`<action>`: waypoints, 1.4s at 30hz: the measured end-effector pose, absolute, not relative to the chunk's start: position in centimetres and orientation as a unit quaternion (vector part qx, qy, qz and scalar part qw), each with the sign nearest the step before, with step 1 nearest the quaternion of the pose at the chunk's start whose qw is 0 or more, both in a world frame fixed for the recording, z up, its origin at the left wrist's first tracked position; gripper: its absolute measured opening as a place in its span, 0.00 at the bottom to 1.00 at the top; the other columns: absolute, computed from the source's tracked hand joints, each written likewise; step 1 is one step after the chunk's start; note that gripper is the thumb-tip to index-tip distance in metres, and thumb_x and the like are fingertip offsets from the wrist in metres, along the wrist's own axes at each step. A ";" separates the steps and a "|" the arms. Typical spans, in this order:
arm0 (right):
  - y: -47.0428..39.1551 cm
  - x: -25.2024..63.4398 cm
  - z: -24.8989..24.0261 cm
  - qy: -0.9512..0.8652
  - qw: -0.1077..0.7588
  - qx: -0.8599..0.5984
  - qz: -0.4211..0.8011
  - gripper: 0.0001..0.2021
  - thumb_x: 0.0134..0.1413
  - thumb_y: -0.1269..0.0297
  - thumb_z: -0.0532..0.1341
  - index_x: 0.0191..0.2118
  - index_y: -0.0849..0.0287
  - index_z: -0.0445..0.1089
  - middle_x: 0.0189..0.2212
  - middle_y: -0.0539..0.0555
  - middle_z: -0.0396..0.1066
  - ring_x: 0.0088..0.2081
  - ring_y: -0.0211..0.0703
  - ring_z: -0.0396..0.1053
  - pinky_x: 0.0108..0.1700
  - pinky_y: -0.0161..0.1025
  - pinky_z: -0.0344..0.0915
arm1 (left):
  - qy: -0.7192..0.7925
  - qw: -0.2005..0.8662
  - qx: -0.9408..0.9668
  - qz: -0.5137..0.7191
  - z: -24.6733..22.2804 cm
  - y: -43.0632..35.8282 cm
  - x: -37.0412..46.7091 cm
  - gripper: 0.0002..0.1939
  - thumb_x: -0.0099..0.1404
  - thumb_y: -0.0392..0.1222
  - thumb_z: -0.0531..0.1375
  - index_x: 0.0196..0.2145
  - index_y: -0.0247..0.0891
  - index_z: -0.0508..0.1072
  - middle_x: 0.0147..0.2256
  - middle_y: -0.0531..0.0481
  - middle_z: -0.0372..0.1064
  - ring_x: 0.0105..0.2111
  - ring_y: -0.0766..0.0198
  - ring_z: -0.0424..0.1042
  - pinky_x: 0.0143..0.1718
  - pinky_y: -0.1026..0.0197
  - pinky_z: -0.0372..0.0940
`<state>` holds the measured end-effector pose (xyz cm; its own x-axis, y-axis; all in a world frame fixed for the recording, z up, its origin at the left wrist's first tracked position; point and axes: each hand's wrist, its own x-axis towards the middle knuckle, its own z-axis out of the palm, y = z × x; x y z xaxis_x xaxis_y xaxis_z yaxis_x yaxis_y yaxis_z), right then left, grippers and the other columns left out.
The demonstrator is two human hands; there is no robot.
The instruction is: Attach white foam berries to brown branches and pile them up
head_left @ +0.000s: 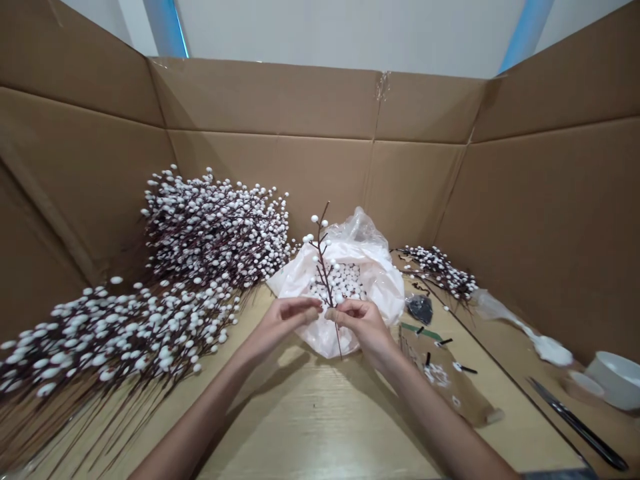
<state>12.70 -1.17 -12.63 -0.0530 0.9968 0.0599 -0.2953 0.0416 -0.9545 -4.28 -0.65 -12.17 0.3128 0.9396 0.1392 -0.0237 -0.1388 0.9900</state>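
An artificial berry branch (324,263) stands nearly upright in front of me, its brown stem carrying several white berries and ending in a bare tip. My right hand (361,323) pinches the lower stem between thumb and fingers. Close by on the stem's other side, my left hand (295,320) has its thumb and fingertips drawn together; small white spots show near them, but what they grip is hidden. Behind the branch, an open plastic bag (383,283) holds many loose white berries (350,277).
Finished-looking berry branches are heaped back left (215,227) and front left (150,327). At right lie a smaller branch bundle (440,267), a dark packet (419,308), a cardboard piece (450,380), a knife (575,420) and a white bowl (617,380). Cardboard walls (270,100) surround the table.
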 end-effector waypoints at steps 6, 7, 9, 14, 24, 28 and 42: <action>-1.5 12.3 -12.8 -0.437 0.562 -0.344 0.612 0.16 0.23 0.58 0.74 0.18 0.62 0.71 0.16 0.47 0.68 0.21 0.32 0.62 0.27 0.32 0.57 | 0.346 0.613 0.557 0.441 -11.9 -0.8 -4.8 0.25 0.51 0.47 0.68 0.46 0.37 0.73 0.46 0.43 0.71 0.43 0.57 0.71 0.43 0.58 0.66; -1.5 12.3 -12.9 -0.432 0.573 -0.339 0.608 0.16 0.23 0.58 0.74 0.18 0.62 0.71 0.16 0.46 0.67 0.21 0.32 0.62 0.27 0.32 0.57 | 0.354 0.612 0.574 0.413 -12.1 -1.0 -4.5 0.27 0.50 0.45 0.69 0.48 0.38 0.72 0.45 0.43 0.71 0.42 0.58 0.71 0.41 0.59 0.67; -1.4 12.4 -13.0 -0.412 0.602 -0.334 0.597 0.16 0.22 0.59 0.75 0.18 0.61 0.70 0.16 0.46 0.67 0.21 0.32 0.62 0.27 0.32 0.57 | 0.352 0.626 0.611 0.332 -12.8 -1.3 -3.7 0.28 0.48 0.43 0.70 0.47 0.36 0.72 0.39 0.45 0.73 0.36 0.60 0.72 0.36 0.60 0.68; -1.1 12.6 -13.5 -0.403 0.606 -0.359 0.584 0.16 0.24 0.60 0.74 0.18 0.62 0.69 0.16 0.45 0.64 0.19 0.30 0.58 0.23 0.31 0.53 | 0.332 0.594 0.684 0.264 -14.3 -1.7 -2.0 0.18 0.55 0.51 0.64 0.30 0.30 0.77 0.24 0.48 0.72 0.23 0.68 0.68 0.25 0.67 0.62; -1.6 13.9 -11.4 -0.395 0.553 -0.267 0.683 0.18 0.35 0.58 0.71 0.36 0.58 0.74 0.37 0.53 0.73 0.39 0.42 0.69 0.46 0.42 0.65 | 0.326 0.604 0.662 0.300 -15.4 -2.5 -0.9 0.21 0.58 0.54 0.61 0.28 0.30 0.78 0.26 0.42 0.75 0.23 0.64 0.71 0.27 0.64 0.63; -1.4 13.7 -11.3 -0.338 0.595 -0.244 0.687 0.19 0.34 0.58 0.71 0.37 0.57 0.73 0.33 0.52 0.75 0.36 0.42 0.72 0.47 0.43 0.66 | 0.320 0.581 0.683 0.305 -15.7 -2.9 -0.3 0.20 0.60 0.53 0.59 0.27 0.30 0.77 0.25 0.43 0.75 0.25 0.64 0.69 0.31 0.64 0.62; -1.8 12.3 -11.5 -0.328 0.695 -0.239 0.593 0.14 0.33 0.63 0.72 0.27 0.59 0.69 0.26 0.50 0.75 0.32 0.43 0.76 0.42 0.40 0.73 | 0.322 0.605 0.670 0.285 -16.8 -3.5 1.0 0.22 0.58 0.57 0.60 0.24 0.32 0.74 0.24 0.45 0.74 0.25 0.64 0.69 0.30 0.64 0.62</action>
